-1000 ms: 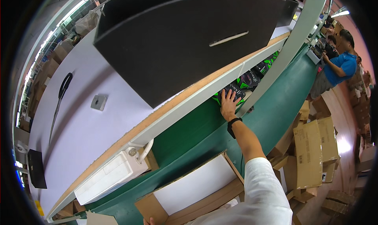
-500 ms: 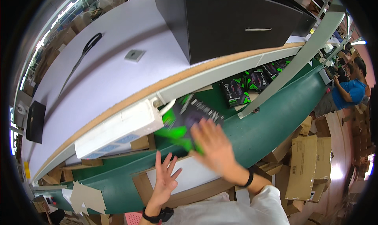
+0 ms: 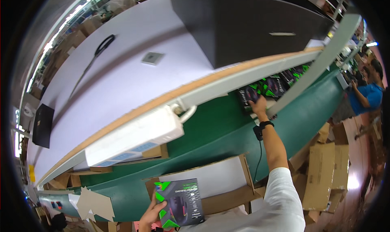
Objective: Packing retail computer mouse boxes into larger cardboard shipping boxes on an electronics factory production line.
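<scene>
A: Hands?
B: Left hand [image 3: 151,213] grips a black box with green corners [image 3: 179,202], low over an open carton [image 3: 211,183]. Right hand [image 3: 258,106], fingers spread, lies flat on the nearest box in a row of matching boxes [image 3: 276,85].
A: Surroundings?
B: Green belt [image 3: 211,126] bare between them; white rail [image 3: 243,75] directly above the row.

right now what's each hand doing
left hand: closed on a black-and-green box
right hand: fingers laid on a box on the belt, grip unclear
</scene>
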Demonstrator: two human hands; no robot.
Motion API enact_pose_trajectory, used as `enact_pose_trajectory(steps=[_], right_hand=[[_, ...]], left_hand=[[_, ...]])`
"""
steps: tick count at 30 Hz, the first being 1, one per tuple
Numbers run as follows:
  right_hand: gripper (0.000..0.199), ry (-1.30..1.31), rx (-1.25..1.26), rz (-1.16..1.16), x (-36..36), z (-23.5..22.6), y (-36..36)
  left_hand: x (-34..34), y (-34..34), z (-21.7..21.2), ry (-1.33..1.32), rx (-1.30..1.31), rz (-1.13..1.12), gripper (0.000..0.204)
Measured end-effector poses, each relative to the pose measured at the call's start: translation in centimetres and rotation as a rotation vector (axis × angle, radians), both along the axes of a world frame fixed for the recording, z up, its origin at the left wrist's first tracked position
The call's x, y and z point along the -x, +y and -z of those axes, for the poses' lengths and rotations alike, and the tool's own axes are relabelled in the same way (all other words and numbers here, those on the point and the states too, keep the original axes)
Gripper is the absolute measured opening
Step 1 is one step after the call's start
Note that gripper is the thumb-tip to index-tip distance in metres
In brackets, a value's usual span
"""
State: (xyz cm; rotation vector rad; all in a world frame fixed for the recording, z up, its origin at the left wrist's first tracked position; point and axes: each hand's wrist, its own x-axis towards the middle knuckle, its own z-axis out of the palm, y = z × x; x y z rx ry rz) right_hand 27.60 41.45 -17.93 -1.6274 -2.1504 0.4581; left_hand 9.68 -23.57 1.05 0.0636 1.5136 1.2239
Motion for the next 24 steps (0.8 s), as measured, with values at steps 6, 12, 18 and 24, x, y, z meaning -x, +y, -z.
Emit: enact_pose_trajectory(steps=[6, 12, 18, 24], right_hand=[[0.094, -0.318, -0.016, 0.161, 3.6, 2.9, -2.1], [0.129, -0.300, 0.114, 0.208, 2.5, 1.6, -1.4], [0.130, -0.269, 0.361, 0.139, 4.5, 2.1, -3.1], [0.105, 0.036, 0.463, 0.196, 6.2, 3.6, -5.5]], left_hand=[[0.6, 2.4, 7.0, -0.121, 0.134, -0.178, 0.073], [2.4, 0.9, 11.4, 0.690, 0.162, 0.107, 0.073], [-0.1, 7.5, 5.0, 1.181, 0.209, 0.665, 0.058], [-1.4, 6.3, 13.6, 1.373, -0.010, 1.437, 0.041]])
